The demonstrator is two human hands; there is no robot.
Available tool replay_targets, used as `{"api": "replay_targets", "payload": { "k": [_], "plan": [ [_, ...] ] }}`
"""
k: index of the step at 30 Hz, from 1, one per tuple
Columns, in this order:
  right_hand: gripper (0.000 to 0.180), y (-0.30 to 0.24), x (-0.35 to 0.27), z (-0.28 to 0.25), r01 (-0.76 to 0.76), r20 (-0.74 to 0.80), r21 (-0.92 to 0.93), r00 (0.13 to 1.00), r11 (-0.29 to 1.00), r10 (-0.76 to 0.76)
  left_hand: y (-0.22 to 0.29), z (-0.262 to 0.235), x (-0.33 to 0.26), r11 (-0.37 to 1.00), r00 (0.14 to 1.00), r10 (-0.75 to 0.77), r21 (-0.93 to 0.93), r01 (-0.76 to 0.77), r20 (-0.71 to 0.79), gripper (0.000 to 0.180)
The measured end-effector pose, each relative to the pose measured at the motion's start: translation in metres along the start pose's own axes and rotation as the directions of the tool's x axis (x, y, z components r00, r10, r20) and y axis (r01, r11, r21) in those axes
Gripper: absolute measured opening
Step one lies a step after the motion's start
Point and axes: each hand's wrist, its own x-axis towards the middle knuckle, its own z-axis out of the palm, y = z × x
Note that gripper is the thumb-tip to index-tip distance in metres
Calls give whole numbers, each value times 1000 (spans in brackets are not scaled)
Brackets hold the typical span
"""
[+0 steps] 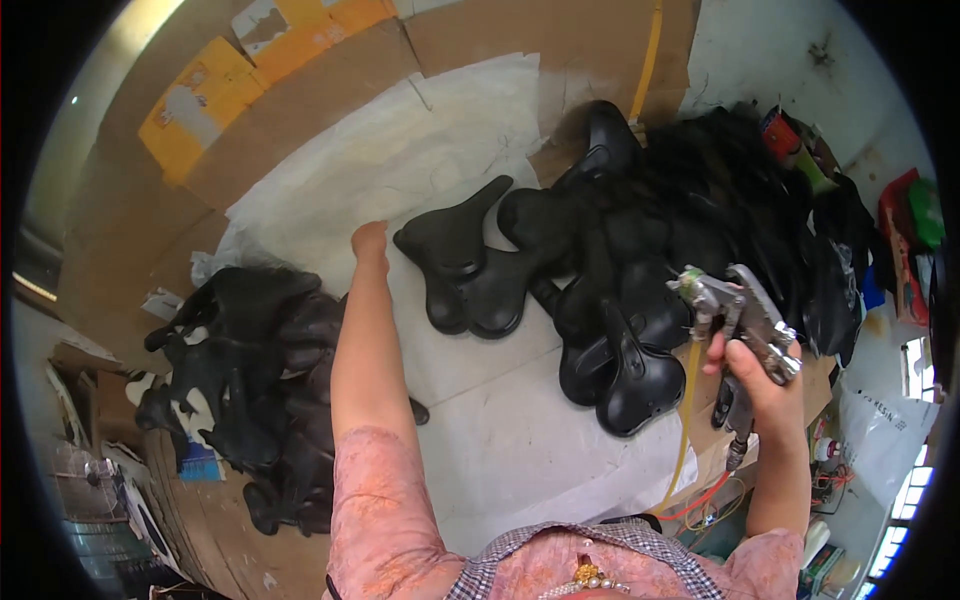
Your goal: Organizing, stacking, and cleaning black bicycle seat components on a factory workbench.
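My right hand (pixel 762 385) grips a metal spray gun (pixel 740 315) with a yellow hose (pixel 688 420) hanging from it, held above the right edge of the table. My left hand (pixel 370 243) reaches forward over the white paper (pixel 400 150), its fingers curled, just left of a black bicycle saddle (pixel 452 240) lying underside up. It touches nothing that I can see. More black saddles (pixel 620 300) lie heaped to the right of that one.
A second heap of black saddles (pixel 250 370) lies at the left of my arm. Brown cardboard (pixel 300 100) and yellow boxes (pixel 200 95) lie at the back. Cluttered bags and small items (pixel 880 250) sit at the far right.
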Motion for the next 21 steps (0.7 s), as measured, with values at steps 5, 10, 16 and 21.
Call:
{"api": "replay_targets", "payload": {
  "k": [5, 10, 16, 21],
  "plan": [
    [57, 9, 12, 16, -42, 98, 65, 995, 997, 35, -20, 35, 22, 946, 968, -232, 255, 201, 95, 30],
    [61, 12, 0, 19, -49, 269, 40, 963, 998, 36, -32, 2, -17, 942, 923, -301, -75, 327, 238, 25],
    [62, 13, -25, 12, -15, 246, 183, 969, 983, -31, -24, -94, -89, 788, 972, -67, -610, -87, -225, 30],
    [64, 30, -37, -14, 21, 198, 149, 979, 989, -51, -12, -114, -166, 305, 969, -212, -951, -58, -127, 69]
  ]
}}
